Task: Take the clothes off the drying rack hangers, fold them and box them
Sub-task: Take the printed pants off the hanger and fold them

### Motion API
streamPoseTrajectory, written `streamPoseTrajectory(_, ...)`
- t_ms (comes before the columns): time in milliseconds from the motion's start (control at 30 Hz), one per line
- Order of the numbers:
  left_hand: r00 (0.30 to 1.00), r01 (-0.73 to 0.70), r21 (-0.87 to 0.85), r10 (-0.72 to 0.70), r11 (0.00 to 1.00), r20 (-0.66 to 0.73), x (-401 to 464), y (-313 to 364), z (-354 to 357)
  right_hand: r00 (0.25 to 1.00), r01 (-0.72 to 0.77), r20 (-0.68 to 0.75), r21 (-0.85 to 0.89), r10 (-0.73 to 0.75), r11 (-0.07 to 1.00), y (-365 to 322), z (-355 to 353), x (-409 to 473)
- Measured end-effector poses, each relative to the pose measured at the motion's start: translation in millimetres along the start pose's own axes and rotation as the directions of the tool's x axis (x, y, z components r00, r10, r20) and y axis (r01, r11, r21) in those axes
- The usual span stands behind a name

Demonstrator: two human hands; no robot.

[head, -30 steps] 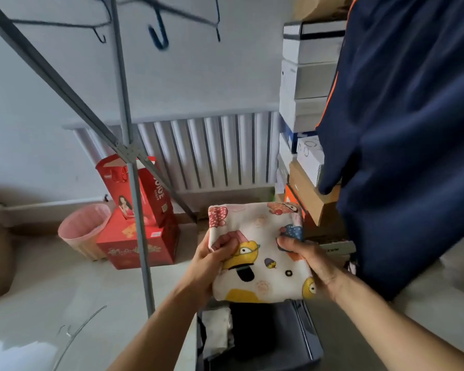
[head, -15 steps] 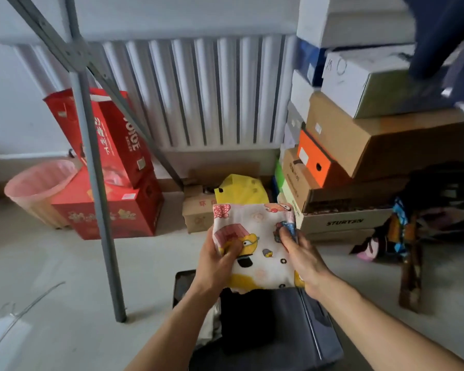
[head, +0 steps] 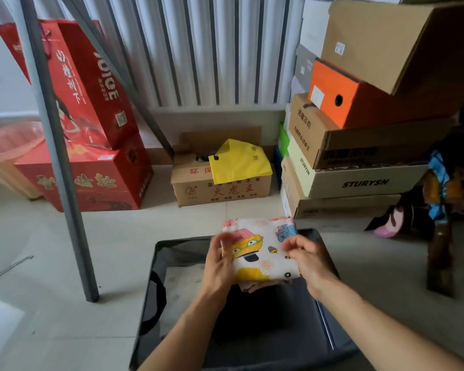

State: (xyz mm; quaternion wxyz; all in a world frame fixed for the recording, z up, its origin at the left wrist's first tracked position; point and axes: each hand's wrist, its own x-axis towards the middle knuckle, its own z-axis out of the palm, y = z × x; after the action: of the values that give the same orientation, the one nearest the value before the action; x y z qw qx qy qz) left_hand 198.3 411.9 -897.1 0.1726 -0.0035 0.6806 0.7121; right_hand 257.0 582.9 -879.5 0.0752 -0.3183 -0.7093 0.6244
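Observation:
A folded white cloth with cartoon prints [head: 260, 253] hangs over the far end of an open dark fabric storage box [head: 156, 295] on the floor. My left hand [head: 219, 263] holds the cloth's left edge, thumb on top. Along the right edge, my right hand [head: 306, 257] grips it with curled fingers. Inside the box lie a dark folded garment [head: 265, 314] and a pale one [head: 182, 285] at the left. The grey drying rack leg [head: 62, 167] stands left of the box.
Red gift boxes [head: 91, 167] and a pink bin [head: 6, 153] sit at the left wall. A small carton with a yellow bag [head: 239, 162] is under the radiator. Stacked shoe boxes [head: 359, 145] and clothes on a wooden stand [head: 439, 210] fill the right.
The view has tipped down and both hands have lowered the folded cloth from chest height to just over the open box.

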Motion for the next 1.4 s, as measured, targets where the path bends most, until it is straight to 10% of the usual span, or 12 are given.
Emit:
streamPoseTrajectory(467,0.913,0.346,0.132,-0.365,0.929,0.181,13,-90,65,0.995,-0.099,-0.016,-0.424,0.102,0.900,103,-26,58)
streamPoseTrajectory(733,0.866,0.450,0.102,-0.461,0.887,0.194,18,-147,92,0.992,0.034,0.091,-0.858,0.087,0.512,104,-31,92)
streamPoseTrajectory(1100,0.799,0.486,0.087,-0.483,0.870,0.359,-6,-156,134,0.943,0.312,0.305,-0.949,0.131,-0.035,84,-3,144)
streamPoseTrajectory(1200,0.711,0.319,0.373,-0.480,0.871,0.513,2,-149,119,0.930,0.356,0.344,-0.931,0.127,-0.084,83,-4,144)
streamPoseTrajectory(1267,0.775,0.023,0.605,-0.397,0.796,0.492,17,-150,99,0.926,0.369,0.355,-0.924,0.132,-0.103,83,-4,143)
streamPoseTrajectory(1400,0.766,-0.530,0.833,-0.331,0.160,0.551,39,-169,53,0.923,0.380,0.366,-0.915,0.115,-0.135,83,2,141)
